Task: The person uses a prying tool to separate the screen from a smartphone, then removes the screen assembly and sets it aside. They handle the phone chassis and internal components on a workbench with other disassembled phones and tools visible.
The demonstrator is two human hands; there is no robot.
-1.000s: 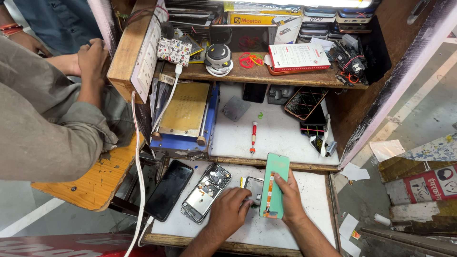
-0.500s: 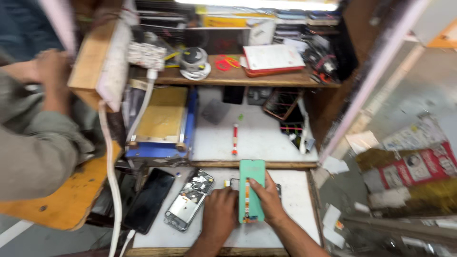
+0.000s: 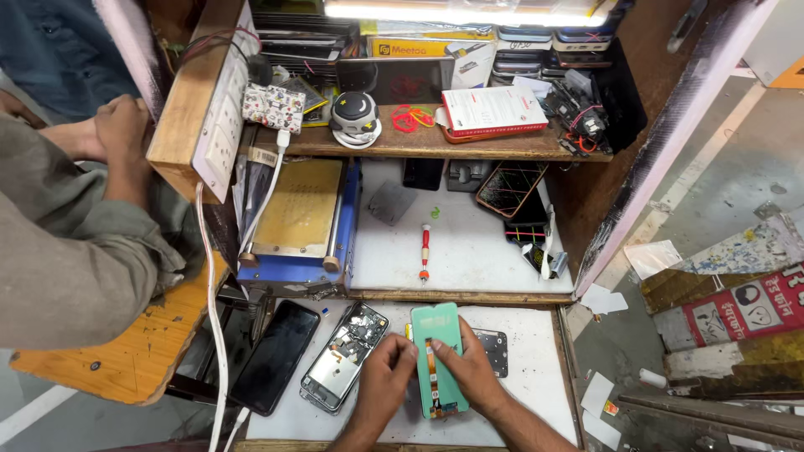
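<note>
Both hands are working on a green phone screen panel (image 3: 437, 356) that is lying flat on the near part of the white worktop (image 3: 536, 402). The left hand (image 3: 387, 368) is pressing its fingers against the panel's left edge, while the right hand (image 3: 469, 368) is pinching the orange flex strip (image 3: 430, 362) running down its middle. An opened phone body (image 3: 345, 356) is sitting just left of them, with a black phone (image 3: 276, 356) farther left. A red screwdriver (image 3: 425, 251) is lying on the far surface. Another person's sleeve (image 3: 75, 259) is leaning in at the left.
</note>
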